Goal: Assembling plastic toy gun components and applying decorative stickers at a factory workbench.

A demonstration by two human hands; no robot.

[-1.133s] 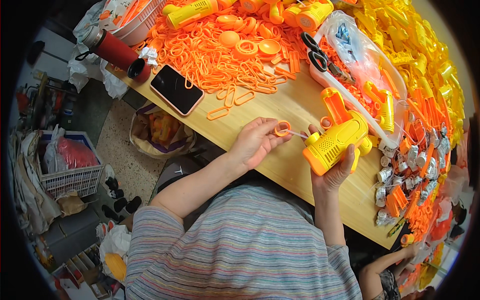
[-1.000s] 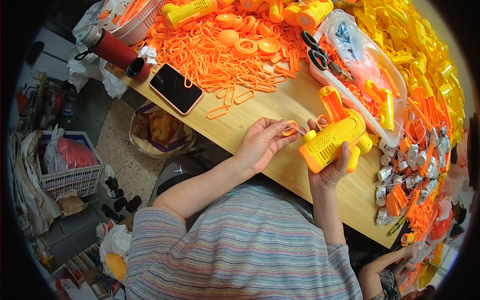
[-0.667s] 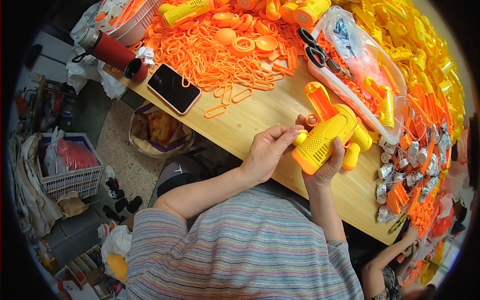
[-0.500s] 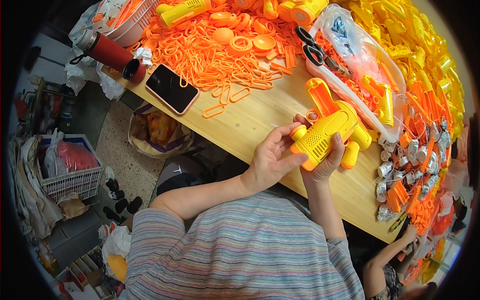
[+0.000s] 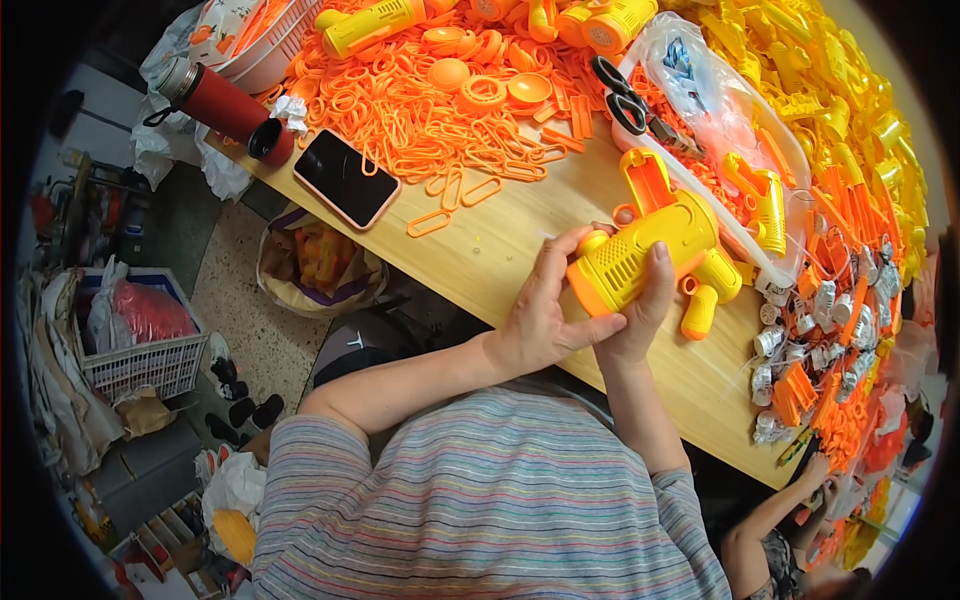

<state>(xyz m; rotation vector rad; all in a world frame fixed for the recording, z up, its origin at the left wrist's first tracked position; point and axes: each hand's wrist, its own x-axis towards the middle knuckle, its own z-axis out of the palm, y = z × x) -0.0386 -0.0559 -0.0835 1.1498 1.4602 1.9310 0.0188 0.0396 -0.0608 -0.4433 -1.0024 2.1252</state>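
Observation:
In front of my chest, both hands hold a yellow plastic toy body (image 5: 640, 250) with rows of vent slots and an orange end cap. My left hand (image 5: 540, 315) grips its left end, thumb under the cap, fingers behind. My right hand (image 5: 640, 315) wraps the underside, its thumb on the slotted face. An orange-lined yellow trough piece (image 5: 648, 180) sticks up beyond the toy; whether it is joined cannot be made out. Close to the right side is a yellow handle-shaped part (image 5: 702, 312), whose attachment is partly hidden.
Orange rings and links (image 5: 440, 130) heap up at the back, beside a phone (image 5: 347, 178) and a red flask (image 5: 215, 105). Black scissors (image 5: 627, 95) lie at a white tray (image 5: 720, 225). Wired motors (image 5: 775, 340) and yellow shells (image 5: 830, 110) pile right. Another person's arm (image 5: 770, 515) shows lower right.
The toy body has turned slightly in my hands, and my left fingers have closed round its left end. My right thumb has shifted upward along its face.

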